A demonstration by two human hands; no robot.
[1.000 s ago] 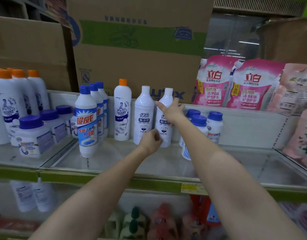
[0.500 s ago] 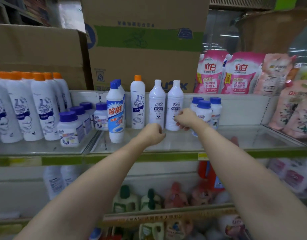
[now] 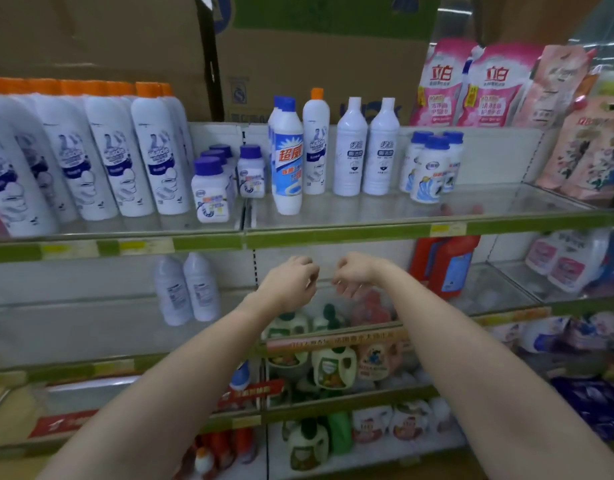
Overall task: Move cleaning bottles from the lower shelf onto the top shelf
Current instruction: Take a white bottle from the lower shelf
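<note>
Top shelf [image 3: 333, 233]: two plain white bottles [image 3: 366, 147] stood upright side by side, centre; three blue-capped jars [image 3: 432, 164] just beside them. Lower shelf [image 3: 90, 367]: two white bottles [image 3: 186, 289] remained, labels blurred. Your left hand [image 3: 291, 282] and right hand [image 3: 354, 275] hung before that shelf, fingers loosely curled, holding nothing. Orange-capped bottles [image 3: 90, 150] were cut off at left.

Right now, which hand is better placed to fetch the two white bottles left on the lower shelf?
Probably the left hand: it holds nothing and hangs nearer the two white bottles, which stand to its left. The right hand, also free, would have to cross over.
</note>
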